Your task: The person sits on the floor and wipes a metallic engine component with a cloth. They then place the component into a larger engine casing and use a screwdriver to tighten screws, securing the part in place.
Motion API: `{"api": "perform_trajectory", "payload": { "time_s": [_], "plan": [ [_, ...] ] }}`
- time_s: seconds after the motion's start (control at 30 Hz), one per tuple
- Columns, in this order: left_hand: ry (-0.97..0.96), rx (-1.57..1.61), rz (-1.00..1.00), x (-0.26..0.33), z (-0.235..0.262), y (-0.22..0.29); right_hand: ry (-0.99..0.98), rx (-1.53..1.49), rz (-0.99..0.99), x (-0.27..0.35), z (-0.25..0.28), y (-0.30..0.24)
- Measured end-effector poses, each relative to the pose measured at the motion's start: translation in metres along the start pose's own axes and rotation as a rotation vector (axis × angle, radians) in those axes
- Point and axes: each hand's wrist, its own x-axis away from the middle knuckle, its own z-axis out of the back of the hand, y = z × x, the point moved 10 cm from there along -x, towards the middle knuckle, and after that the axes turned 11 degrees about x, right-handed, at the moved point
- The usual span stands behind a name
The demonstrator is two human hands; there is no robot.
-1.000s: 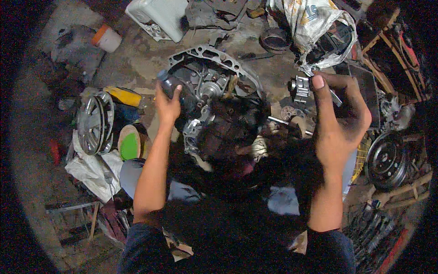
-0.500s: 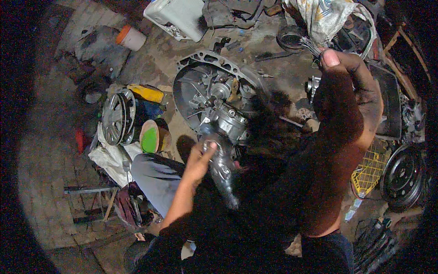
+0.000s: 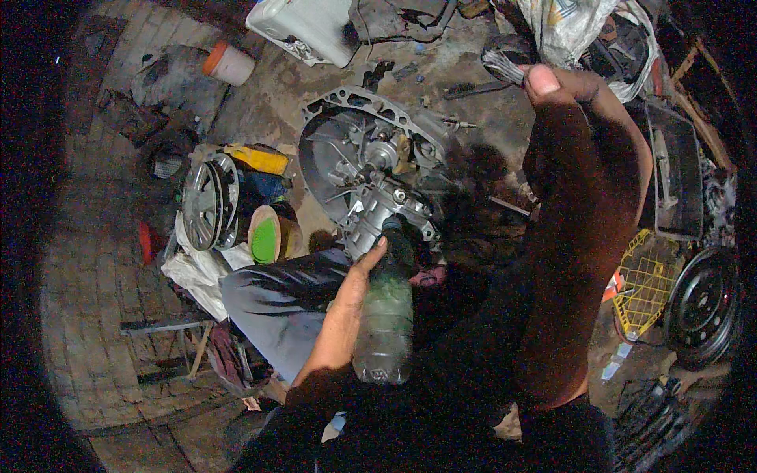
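My left hand (image 3: pixel 356 285) grips a clear plastic bottle (image 3: pixel 385 319) with a dark cap, held upright by its neck, just in front of a grey metal gearbox housing (image 3: pixel 367 162) lying on the ground. My right hand (image 3: pixel 579 106) is raised high at the right, fingers closed around a small dark ribbed part (image 3: pixel 505 67) whose shape is unclear. My right forearm hides the ground behind it. My knee in grey trousers (image 3: pixel 276 296) sits below the housing.
A chrome wheel cover (image 3: pixel 206 201), a green-topped can (image 3: pixel 266 235) and a yellow container (image 3: pixel 256 159) lie to the left. A white plastic case (image 3: pixel 303 27) is at the top, an orange-lidded tub (image 3: pixel 230 63) nearby. A yellow wire basket (image 3: pixel 645 282) and a black steel wheel (image 3: pixel 702 307) are at right.
My left hand left the gearbox housing, came down toward me and now holds the plastic bottle. My right hand rose higher, and the view shifted so the housing sits lower.
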Motion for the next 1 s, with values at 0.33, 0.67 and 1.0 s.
{"api": "perform_trajectory", "payload": {
  "time_s": [0.33,0.67,1.0],
  "plan": [
    [-0.233,-0.162,-0.293,-0.045,0.043,-0.001,-0.071,0.107,-0.006,-0.003,-0.019,0.005],
    [-0.204,-0.173,-0.348,-0.030,0.024,0.022,-0.152,0.088,0.042,-0.004,-0.027,0.002],
    [-0.044,0.065,0.220,-0.010,0.018,-0.002,-0.120,0.049,-0.004,-0.002,-0.033,0.007]
  ]
}}
